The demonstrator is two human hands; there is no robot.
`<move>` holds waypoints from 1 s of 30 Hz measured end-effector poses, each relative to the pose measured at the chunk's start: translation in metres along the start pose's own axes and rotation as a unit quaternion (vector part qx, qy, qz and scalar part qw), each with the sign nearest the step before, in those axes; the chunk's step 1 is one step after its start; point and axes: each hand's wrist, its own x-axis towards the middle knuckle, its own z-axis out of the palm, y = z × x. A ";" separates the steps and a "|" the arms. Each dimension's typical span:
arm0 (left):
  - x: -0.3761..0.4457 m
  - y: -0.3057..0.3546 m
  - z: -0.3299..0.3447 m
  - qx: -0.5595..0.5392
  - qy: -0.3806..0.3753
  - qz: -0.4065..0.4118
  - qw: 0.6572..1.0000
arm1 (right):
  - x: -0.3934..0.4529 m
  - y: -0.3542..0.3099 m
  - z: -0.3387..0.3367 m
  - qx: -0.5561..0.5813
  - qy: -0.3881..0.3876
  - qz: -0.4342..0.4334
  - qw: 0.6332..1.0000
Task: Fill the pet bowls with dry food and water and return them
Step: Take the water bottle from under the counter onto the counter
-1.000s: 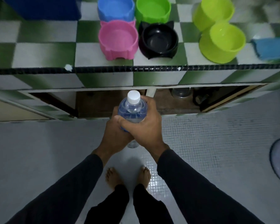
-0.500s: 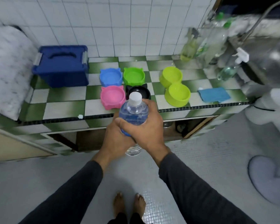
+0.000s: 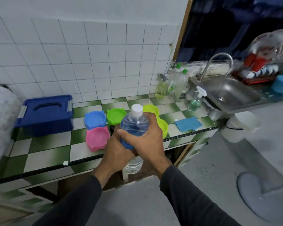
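I grip the capped water bottle (image 3: 134,126) in both my left hand (image 3: 117,152) and right hand (image 3: 147,141), bowls (image 3: 97,141) on the desk (image 3: 44,154) just beyond; next I judge the cap (image 3: 137,110) must come off before pouring.

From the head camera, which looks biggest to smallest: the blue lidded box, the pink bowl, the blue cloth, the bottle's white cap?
1. Blue lidded box, clearly largest.
2. Pink bowl and blue cloth: they look about alike, and the bowl sits nearer the camera, so I won't rank them.
3. White cap, smallest, though nearest the camera.
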 end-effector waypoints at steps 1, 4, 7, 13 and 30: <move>0.007 0.001 0.004 -0.002 -0.006 0.000 1.000 | 0.004 -0.001 -0.004 -0.002 0.008 -0.002 1.000; 0.028 0.000 0.019 0.001 -0.033 0.014 0.999 | 0.017 -0.001 -0.018 -0.009 0.028 -0.008 1.000; 0.047 -0.002 0.039 0.012 -0.050 0.025 0.998 | 0.032 0.007 -0.036 -0.018 0.051 -0.007 0.999; 0.093 -0.014 0.097 0.005 -0.077 0.040 0.996 | 0.075 0.037 -0.082 -0.043 0.087 0.004 0.995; 0.231 -0.053 0.227 0.047 -0.117 -0.013 0.992 | 0.226 0.120 -0.189 -0.059 0.089 0.016 0.994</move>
